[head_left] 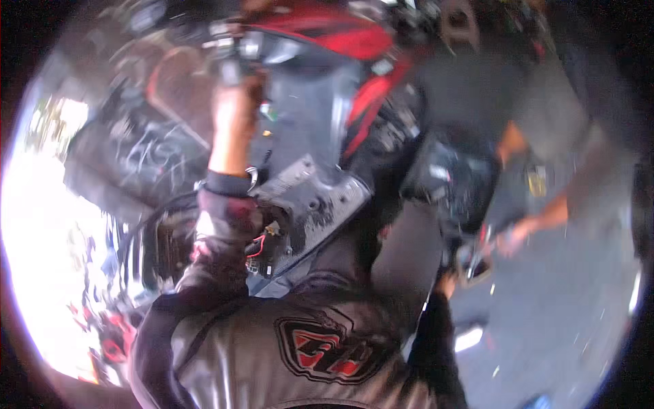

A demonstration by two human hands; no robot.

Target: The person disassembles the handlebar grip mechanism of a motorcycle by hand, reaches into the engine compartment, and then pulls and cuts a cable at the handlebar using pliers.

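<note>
My left arm reaches forward over a red and black motor scooter (327, 37). My left hand (235, 109) is smeared by motion. Its fingers look curled at a blurred metallic part (231, 61) near the scooter's front, and what they hold is not clear. Below lies the scooter's grey footboard (310, 191), with exposed wiring (262, 238) beside my forearm. Low on the right, a small part of my right hand (446, 283) shows past my knee, its fingers mostly hidden. It is close to a blurred metal and dark piece (473, 262).
At the right, a co-worker's hand (514, 242) is near that same piece, and their other hand (512, 142) is by a black box-like part (453, 177). A dark, scrawled panel (129, 153) stands at the left. Grey floor (558, 293) shows at the right, with a yellow item (537, 181).
</note>
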